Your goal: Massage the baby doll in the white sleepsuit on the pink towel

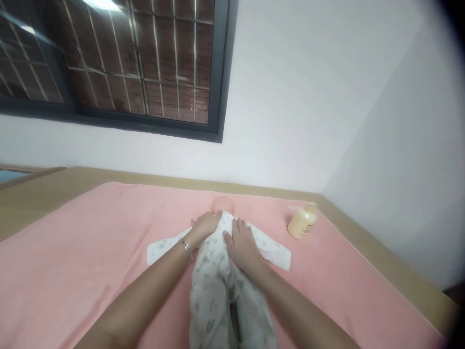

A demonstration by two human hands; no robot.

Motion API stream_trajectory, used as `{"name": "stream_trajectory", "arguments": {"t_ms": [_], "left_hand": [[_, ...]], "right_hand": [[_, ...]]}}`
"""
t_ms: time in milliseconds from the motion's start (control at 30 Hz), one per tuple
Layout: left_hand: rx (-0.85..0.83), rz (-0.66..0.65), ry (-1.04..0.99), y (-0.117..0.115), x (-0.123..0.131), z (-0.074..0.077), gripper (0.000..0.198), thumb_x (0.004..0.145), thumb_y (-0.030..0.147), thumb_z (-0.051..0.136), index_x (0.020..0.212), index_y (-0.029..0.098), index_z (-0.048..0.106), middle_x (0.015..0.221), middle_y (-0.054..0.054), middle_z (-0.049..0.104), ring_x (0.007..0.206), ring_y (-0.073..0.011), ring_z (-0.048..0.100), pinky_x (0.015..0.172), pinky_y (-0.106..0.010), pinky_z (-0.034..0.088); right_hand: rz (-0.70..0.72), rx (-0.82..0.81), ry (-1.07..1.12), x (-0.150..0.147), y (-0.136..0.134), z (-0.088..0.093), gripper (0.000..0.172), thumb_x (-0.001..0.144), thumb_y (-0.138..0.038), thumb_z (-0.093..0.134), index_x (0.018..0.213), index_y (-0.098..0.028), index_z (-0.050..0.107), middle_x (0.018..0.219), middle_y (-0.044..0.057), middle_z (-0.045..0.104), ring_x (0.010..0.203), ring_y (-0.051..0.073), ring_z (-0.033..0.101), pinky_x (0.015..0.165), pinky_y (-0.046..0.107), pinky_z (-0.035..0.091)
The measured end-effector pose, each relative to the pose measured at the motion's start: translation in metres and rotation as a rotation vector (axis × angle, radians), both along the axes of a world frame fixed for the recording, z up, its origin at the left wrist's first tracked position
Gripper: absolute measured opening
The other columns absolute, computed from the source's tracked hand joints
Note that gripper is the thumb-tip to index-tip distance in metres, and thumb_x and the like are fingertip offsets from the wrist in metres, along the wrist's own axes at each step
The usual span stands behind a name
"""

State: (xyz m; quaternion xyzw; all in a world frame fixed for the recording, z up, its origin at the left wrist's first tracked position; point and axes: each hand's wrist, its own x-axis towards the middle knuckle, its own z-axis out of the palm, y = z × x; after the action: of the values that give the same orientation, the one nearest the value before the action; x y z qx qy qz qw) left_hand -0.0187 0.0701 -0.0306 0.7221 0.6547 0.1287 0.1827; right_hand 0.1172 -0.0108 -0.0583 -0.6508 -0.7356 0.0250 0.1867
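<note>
A white baby onesie [210,291] with small printed motifs lies lengthwise in front of me, its sleeves spread to both sides. Past the collar shows a rounded, skin-coloured head [223,204], apparently a doll's. My left hand [206,224], with a silver bangle at the wrist, is closed on the cloth by the left side of the collar; its fingertips are partly hidden. On the right of the chest, my right hand [242,245] rests flat with its fingers spread. A dark gap shows between the lower folds of the onesie.
A pink sheet [90,252] covers the tan padded surface [378,261] beneath. To the right stands a pale yellow pump bottle [302,223]. Behind are a white wall [283,97] and a dark-framed, barred window [145,63].
</note>
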Motion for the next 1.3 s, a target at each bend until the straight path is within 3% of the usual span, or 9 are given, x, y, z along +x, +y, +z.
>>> {"name": "stream_trajectory", "arguments": {"t_ms": [167,300,433,567,667,767,1067,1167,1300], "left_hand": [[0.075,0.103,0.066,-0.024,0.008,-0.001,0.072,0.091,0.061,0.015,0.117,0.009,0.058,0.124,-0.022,0.059,0.120,-0.0355,0.050,0.106,-0.056,0.019],[0.262,-0.018,0.176,-0.071,0.013,-0.014,0.073,0.091,0.056,0.025,0.138,0.002,0.039,0.145,-0.023,0.036,0.137,-0.0351,0.028,0.111,-0.049,0.016],[0.319,-0.110,0.183,-0.092,0.014,-0.023,0.080,0.090,0.059,0.024,0.142,-0.002,0.030,0.149,-0.024,0.027,0.140,-0.0364,0.020,0.113,-0.046,0.014],[0.255,-0.052,0.170,-0.065,0.009,-0.010,0.071,0.092,0.054,0.024,0.132,-0.001,0.044,0.140,-0.026,0.041,0.134,-0.0361,0.034,0.108,-0.045,0.024],[0.118,-0.032,0.103,-0.032,0.004,0.007,0.067,0.091,0.057,0.022,0.117,0.006,0.056,0.125,-0.024,0.057,0.120,-0.0345,0.050,0.100,-0.044,0.033],[-0.011,-0.007,0.035,-0.013,0.002,0.014,0.071,0.090,0.062,0.016,0.109,0.010,0.061,0.116,-0.022,0.063,0.111,-0.0330,0.057,0.094,-0.042,0.037],[0.325,-0.059,0.175,-0.053,0.007,-0.020,0.056,0.093,0.041,0.027,0.131,0.004,0.043,0.137,-0.023,0.045,0.129,-0.0324,0.039,0.106,-0.043,0.025],[0.258,-0.068,0.144,-0.046,0.005,-0.012,0.054,0.094,0.041,0.025,0.126,0.004,0.048,0.132,-0.023,0.050,0.124,-0.0326,0.044,0.102,-0.043,0.029],[0.042,-0.056,0.096,-0.016,0.000,0.008,0.049,0.094,0.046,0.024,0.107,0.015,0.060,0.115,-0.016,0.065,0.108,-0.0296,0.058,0.093,-0.041,0.037]], "right_hand": [[-0.022,-0.149,0.059,0.014,0.043,0.016,0.064,0.098,-0.046,0.014,0.126,-0.007,0.056,0.130,0.022,0.054,0.125,0.032,0.045,0.106,0.048,0.022],[-0.069,-0.450,0.228,0.027,0.073,0.029,0.075,0.096,-0.056,0.009,0.122,-0.008,0.061,0.125,0.021,0.059,0.115,0.029,0.056,0.095,0.039,0.038],[-0.094,-0.494,0.262,0.030,0.075,0.032,0.084,0.095,-0.059,0.002,0.123,-0.005,0.060,0.124,0.023,0.058,0.114,0.030,0.056,0.091,0.037,0.041],[-0.054,-0.263,0.137,0.020,0.041,0.023,0.071,0.097,-0.053,0.011,0.125,-0.007,0.058,0.125,0.022,0.058,0.118,0.031,0.052,0.099,0.042,0.034],[0.000,-0.077,0.020,0.011,0.007,0.010,0.067,0.097,-0.050,0.017,0.139,-0.004,0.041,0.142,0.023,0.041,0.134,0.033,0.033,0.108,0.045,0.022],[0.045,-0.081,0.001,0.009,-0.007,0.002,0.072,0.097,-0.054,0.017,0.147,-0.003,0.027,0.151,0.021,0.023,0.141,0.031,0.017,0.111,0.043,0.014],[0.033,-0.318,0.142,0.021,0.067,0.031,0.070,0.097,-0.053,0.010,0.115,-0.011,0.063,0.118,0.019,0.062,0.111,0.028,0.057,0.096,0.040,0.037],[0.008,-0.374,0.172,0.022,0.065,0.035,0.072,0.096,-0.056,0.010,0.111,-0.011,0.065,0.114,0.019,0.064,0.104,0.029,0.060,0.088,0.038,0.042],[-0.025,-0.113,0.054,0.014,0.031,0.020,0.064,0.097,-0.050,0.018,0.125,-0.007,0.055,0.126,0.022,0.056,0.121,0.032,0.048,0.102,0.046,0.030]]}}
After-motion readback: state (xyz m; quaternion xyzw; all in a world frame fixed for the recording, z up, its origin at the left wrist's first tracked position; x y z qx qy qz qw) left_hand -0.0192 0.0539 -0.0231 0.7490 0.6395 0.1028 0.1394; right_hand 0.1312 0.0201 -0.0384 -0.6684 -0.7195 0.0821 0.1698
